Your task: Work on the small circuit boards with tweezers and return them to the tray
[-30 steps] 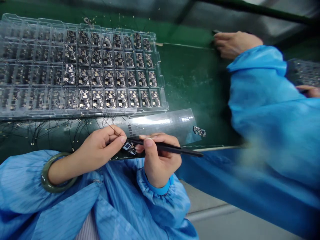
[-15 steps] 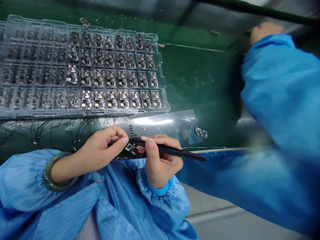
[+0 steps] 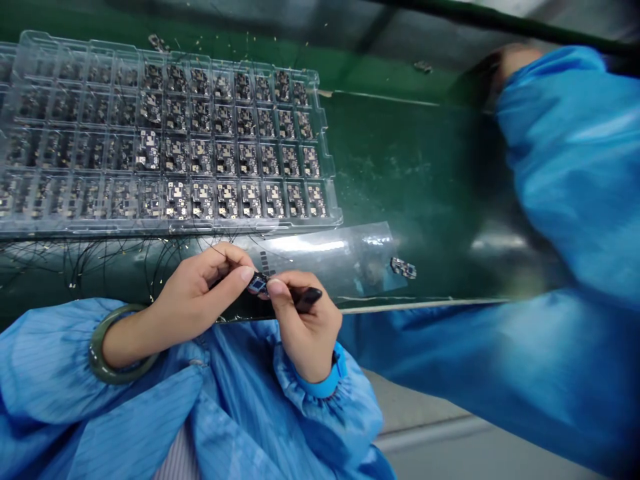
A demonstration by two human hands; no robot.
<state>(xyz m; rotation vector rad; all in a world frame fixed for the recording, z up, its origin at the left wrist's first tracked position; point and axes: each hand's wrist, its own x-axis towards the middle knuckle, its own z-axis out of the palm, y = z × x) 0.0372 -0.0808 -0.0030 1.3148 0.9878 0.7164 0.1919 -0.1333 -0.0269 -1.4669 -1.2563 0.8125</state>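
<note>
A small dark circuit board (image 3: pixel 259 283) is between my hands, above the table's front edge. My left hand (image 3: pixel 207 287) is closed, with thumb and forefinger pinching the board's left side. My right hand (image 3: pixel 307 320) is closed too, its thumb and forefinger at the board's right edge. Tucked in that hand is a black pen-like tool (image 3: pixel 309 299); one end sticks out past the fingers, while the rest is hidden. A clear plastic film (image 3: pixel 340 257) with a column of small dark squares (image 3: pixel 265 261) lies just behind my hands.
A clear compartment tray (image 3: pixel 330 193) full of circuit boards fills the back left. Thin black wires (image 3: pixel 100 257) spread before it. Loose boards lie near the film (image 3: pixel 403 268) and behind the tray (image 3: pixel 159 43). At right, a co-worker's blue sleeve (image 3: pixel 565 153) reaches over the green table (image 3: pixel 390 173).
My right hand has turned and drawn left, bringing its fingertips onto the board's edge. The black tool has swung from lying across the fingers to pointing out of the palm. The co-worker's arm shifted.
</note>
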